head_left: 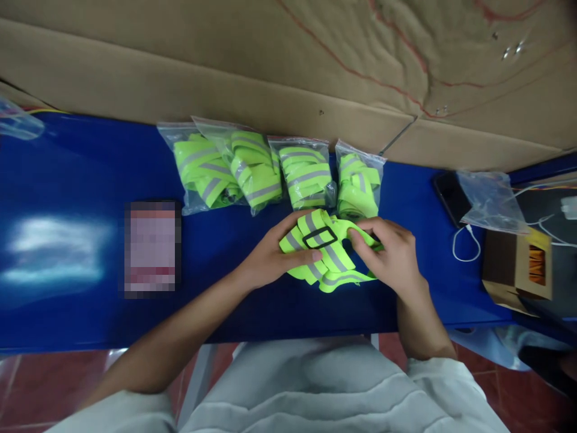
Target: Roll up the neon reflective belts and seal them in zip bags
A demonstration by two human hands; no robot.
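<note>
A bundle of neon-yellow reflective strap [331, 255] with grey stripes is held above the blue table, in front of the bagged straps. My left hand [274, 255] grips its left side, thumb pressed on top and the other fingers hidden behind. On the folded strap near that thumb lies a black rectangular buckle [334, 236]. My right hand [390, 249] pinches the strap's right side, where a loop curves around a gap. Several clear zip bags, among them one bag of strap [306, 174], stand in a row just beyond my hands.
On the blue table [90, 174], a pixelated flat rectangular item [152, 248] lies at left. Toward the right are a black phone [452, 195], a clear plastic bag [489, 201], a white cable [466, 260] and an open cardboard box [500, 264]. A brown cardboard wall [202, 78] borders the back.
</note>
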